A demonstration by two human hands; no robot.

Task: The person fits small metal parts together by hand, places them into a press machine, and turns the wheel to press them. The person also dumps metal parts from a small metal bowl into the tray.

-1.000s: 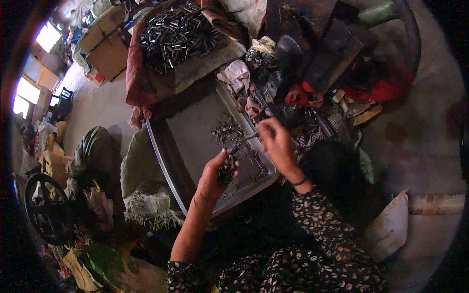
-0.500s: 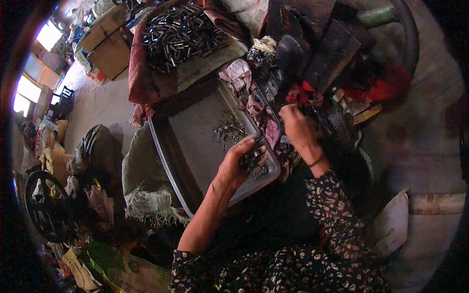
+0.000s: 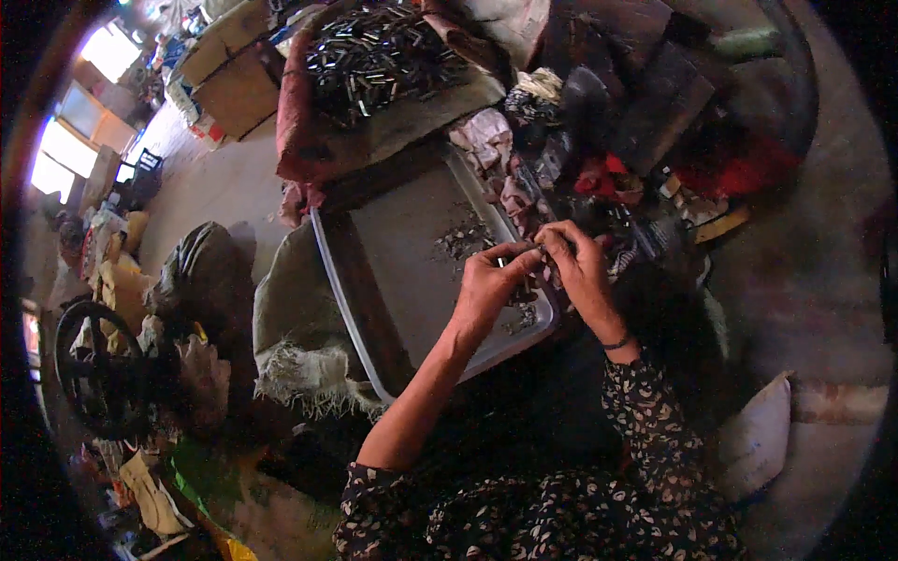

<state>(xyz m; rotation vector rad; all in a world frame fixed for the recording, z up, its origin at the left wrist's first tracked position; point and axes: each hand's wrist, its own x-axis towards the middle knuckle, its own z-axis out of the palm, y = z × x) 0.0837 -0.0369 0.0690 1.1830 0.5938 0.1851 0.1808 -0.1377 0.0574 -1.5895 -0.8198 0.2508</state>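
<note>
Over the right edge of a shallow plastic tray (image 3: 354,323), my two hands meet at the fingertips. My left hand (image 3: 494,280) is closed, thumb and index finger pinched together; what it grips is too small and dark to name. My right hand (image 3: 578,265) also pinches at the same spot, its fingertips against those of the left. Small dark metal pieces (image 3: 465,240) lie in a loose heap in the tray beside my left hand. More small pieces (image 3: 522,320) rest in the tray's near right corner, partly under the left hand.
Beyond the tray, a cloth-lined container (image 3: 297,122) holds a pile of short metal tubes (image 3: 379,56). Crumpled rags (image 3: 486,136) and dark blocks (image 3: 659,107) crowd the right side. A frayed sack (image 3: 304,309) lies left of the tray, and a black handwheel (image 3: 98,369) stands farther left.
My right hand has come down and left from the rags to meet my left hand. The left hand has turned from half-open with pieces in it to a pinch. The view has shifted slightly.
</note>
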